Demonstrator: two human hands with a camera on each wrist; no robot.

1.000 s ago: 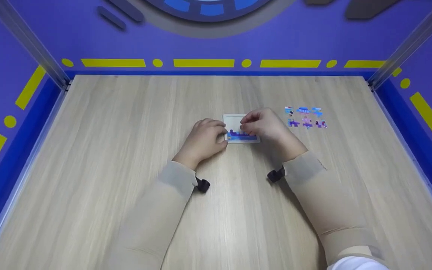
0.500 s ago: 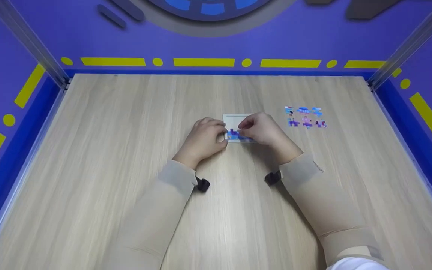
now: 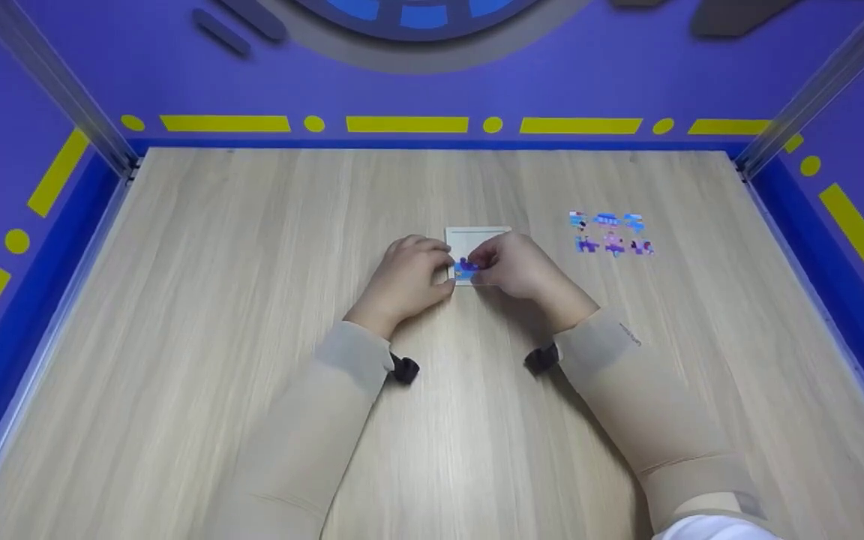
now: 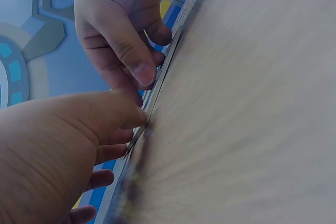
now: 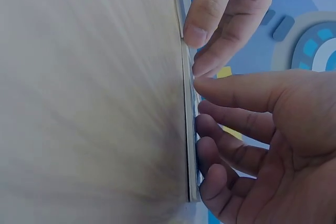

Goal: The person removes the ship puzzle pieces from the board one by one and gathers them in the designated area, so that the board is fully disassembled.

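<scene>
A small pale jigsaw tray (image 3: 469, 238) lies on the table, with blue and purple puzzle pieces (image 3: 463, 271) along its near side. My left hand (image 3: 407, 283) holds the tray's left edge, thumb near the front corner and fingers higher up. My right hand (image 3: 520, 270) is over the near row, thumb and index finger bent close together at a puzzle piece, with the pieces to the right hidden beneath it. In the right wrist view the right thumb (image 5: 236, 92) and fingertips meet the tray's top, seen edge-on. The left thumb (image 4: 118, 111) touches the tray edge in the left wrist view.
Several loose puzzle pieces (image 3: 612, 232) lie in two rows on the table, right of the tray. Purple-blue panels (image 3: 432, 94) with yellow marks border the wooden table (image 3: 267, 247) at the back and sides.
My right hand has come down and shifted left along the near row of pieces, uncovering the tray's far right corner. The left hand has stayed at the tray's left edge.
</scene>
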